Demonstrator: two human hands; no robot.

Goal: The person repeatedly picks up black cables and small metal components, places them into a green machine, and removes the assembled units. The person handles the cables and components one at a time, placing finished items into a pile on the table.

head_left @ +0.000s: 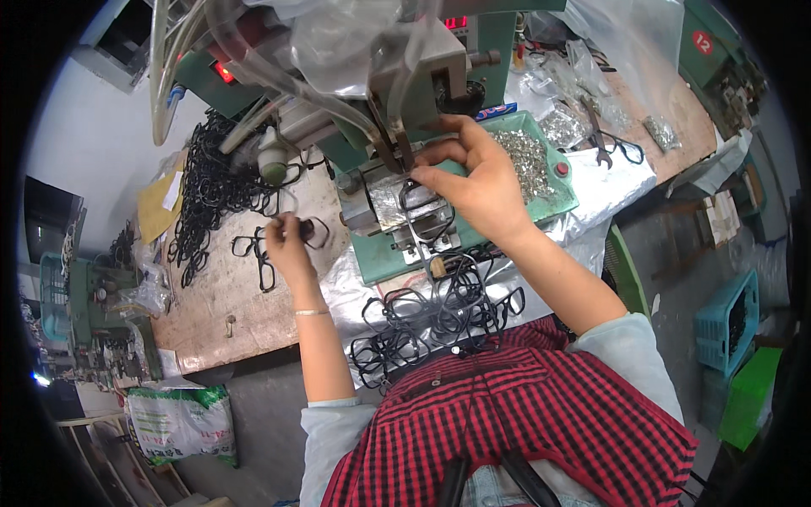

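My right hand [481, 186] reaches in under the head of a green bench machine [359, 258]. Its thumb and fingers are closed on a black eyeglass frame [420, 204] at the metal fixture [390, 201], right beside the narrow upright tool tip [394, 157]. Over the worktable to the left, my left hand [290, 249] pinches another black eyeglass frame [319, 235], whose rim sticks out to the right of the fingers. Just left of that hand, one more dark frame [266, 275] lies on the table. A heap of black frames [439, 300] rests on silvery foil close to my apron.
A large pile of black frames [215, 177] covers the table's far left. Small metal parts fill the green tray [568, 193] at right. An open-end wrench [596, 135] lies beyond it. Clear hoses [296, 89] hang around the machine. Blue crates [728, 321] stand at right.
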